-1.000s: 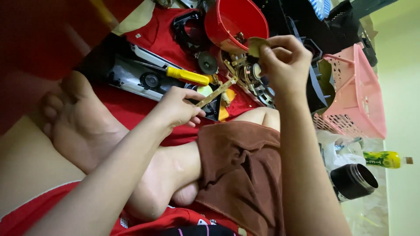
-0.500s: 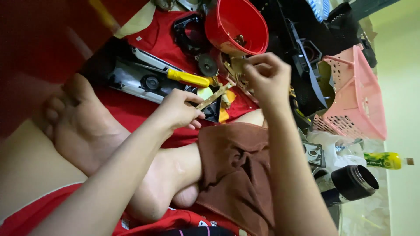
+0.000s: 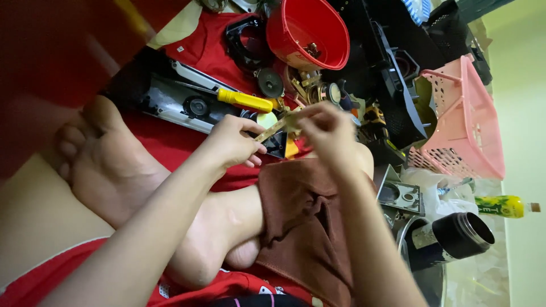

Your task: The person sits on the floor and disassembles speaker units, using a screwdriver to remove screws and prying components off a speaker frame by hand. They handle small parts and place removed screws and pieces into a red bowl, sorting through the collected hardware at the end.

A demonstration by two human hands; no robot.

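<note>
1. My left hand (image 3: 230,142) was clenched around the near end of a thin brass-coloured strip (image 3: 272,131), which slanted up and to the right between my two hands.
2. My right hand (image 3: 327,128) met the strip's far end, fingertips pinched on it; whether they also held some small part there, I could not tell.
3. Both hands hovered over my crossed legs, just above the brown cloth (image 3: 304,222) draped across my knee.
4. My bare foot (image 3: 108,165) lay to the left, resting on red fabric (image 3: 170,145).
5. Just beyond my left hand sat a yellow-handled screwdriver (image 3: 245,100) on a black and silver machine part (image 3: 170,99).
6. Farther off stood a red plastic bowl (image 3: 310,31) with small metal bits inside.
7. To the right were a pink basket (image 3: 466,122), a black cup (image 3: 463,233) on its side, and a green bottle (image 3: 503,206).
</note>
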